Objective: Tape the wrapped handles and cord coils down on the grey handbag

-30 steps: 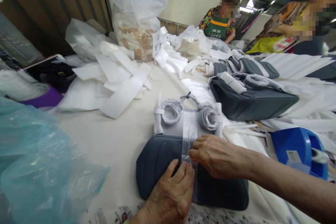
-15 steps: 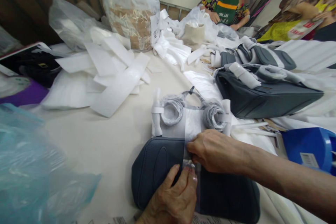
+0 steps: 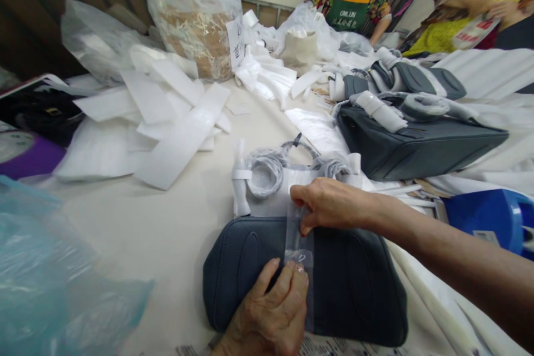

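A dark blue leather handbag (image 3: 246,267) lies on its side on the table. A clear plastic strip (image 3: 298,242) runs across its middle, down from a pale sheet (image 3: 271,209) beyond its edge. My left hand (image 3: 273,306) is spread on the bag, fingertips pressing the strip's lower part. Above it, my right hand (image 3: 329,206) is over the upper strip, with bent fingers and a gap between forefinger and thumb. At the bag's far side sit a wrapped coil (image 3: 265,173) and a second wrapped coil (image 3: 334,166), partly covered by my right hand.
A second dark handbag (image 3: 421,147) with wrapped handles stands at the right, near a blue container (image 3: 479,214). White foam sheets (image 3: 179,144) pile up at left, beside turquoise plastic film (image 3: 33,256). A plastic-wrapped box (image 3: 196,39) stands behind. A person in a green apron (image 3: 348,8) is across the table.
My right hand has moved up along the strip, away from my left hand, baring more of it. My left hand keeps its place on the bag. The whole view has shifted slightly.
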`<state>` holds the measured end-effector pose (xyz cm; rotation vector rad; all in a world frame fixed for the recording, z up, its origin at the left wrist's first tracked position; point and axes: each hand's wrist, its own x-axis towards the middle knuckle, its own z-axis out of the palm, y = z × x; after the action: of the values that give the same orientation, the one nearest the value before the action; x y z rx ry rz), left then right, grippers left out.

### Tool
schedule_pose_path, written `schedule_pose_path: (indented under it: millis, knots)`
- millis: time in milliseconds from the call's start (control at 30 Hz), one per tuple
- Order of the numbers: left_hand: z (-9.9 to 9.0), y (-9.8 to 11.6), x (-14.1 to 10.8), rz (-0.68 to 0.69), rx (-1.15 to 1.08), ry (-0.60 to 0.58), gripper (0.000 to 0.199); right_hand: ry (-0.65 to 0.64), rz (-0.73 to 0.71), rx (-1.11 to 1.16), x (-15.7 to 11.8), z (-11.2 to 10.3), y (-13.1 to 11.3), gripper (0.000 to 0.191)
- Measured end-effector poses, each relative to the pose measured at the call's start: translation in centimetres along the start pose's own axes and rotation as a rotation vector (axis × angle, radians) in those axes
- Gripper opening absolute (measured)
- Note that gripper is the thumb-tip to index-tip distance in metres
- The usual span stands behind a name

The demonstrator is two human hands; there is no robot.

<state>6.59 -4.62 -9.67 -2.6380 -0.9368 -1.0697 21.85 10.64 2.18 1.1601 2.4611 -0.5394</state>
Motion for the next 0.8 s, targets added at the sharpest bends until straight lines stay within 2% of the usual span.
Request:
schedule_pose_path:
  millis: [67, 133, 167, 233, 300, 400, 467, 533, 667, 800]
  knots:
    - [-0.2, 0.0, 0.1, -0.009, 0.000, -0.015, 0.026, 0.055, 0.002, 0.013, -0.6, -0.1, 0.2, 0.027]
    - [-0.3, 0.0, 0.2, -0.016, -0.001, -0.021, 0.026, 0.214, -0.022, -0.022, -2.0, 0.6, -0.2, 0.009]
    - [-0.3, 0.1, 0.3, -0.022, -0.003, -0.024, 0.026, 0.314, -0.056, -0.022, -2.9, 1.4, -0.6, 0.009]
    - [-0.4, 0.1, 0.3, -0.029, -0.006, -0.025, 0.025, 0.491, -0.177, 0.039, -5.0, 3.5, -1.6, 0.024]
    - [-0.3, 0.1, 0.3, -0.025, 0.000, -0.025, 0.025, 0.575, -0.308, 0.125, -6.8, 6.3, -2.7, 0.034]
    - [-0.4, 0.0, 0.2, -0.010, 0.007, -0.040, 0.028, 0.592, -0.270, 0.068, -8.3, 10.0, -3.8, 0.043]
    - [-0.5, 0.0, 0.2, -0.005, -0.004, -0.047, 0.028, 0.564, -0.233, 0.026, -8.6, 11.3, -4.0, 0.047]
    - [-0.6, 0.0, 0.1, 0.008, -0.014, -0.038, 0.028, 0.513, -0.229, 0.035, -8.5, 11.6, -4.0, 0.051]
    - [-0.7, 0.1, -0.2, 0.052, -0.023, -0.018, 0.026, 0.384, -0.220, 0.080, -8.4, 10.6, -3.8, 0.059]
    - [-0.8, 0.3, -0.2, 0.034, -0.076, -0.001, 0.020, 0.275, -0.219, 0.060, -8.9, 10.0, -3.9, 0.063]
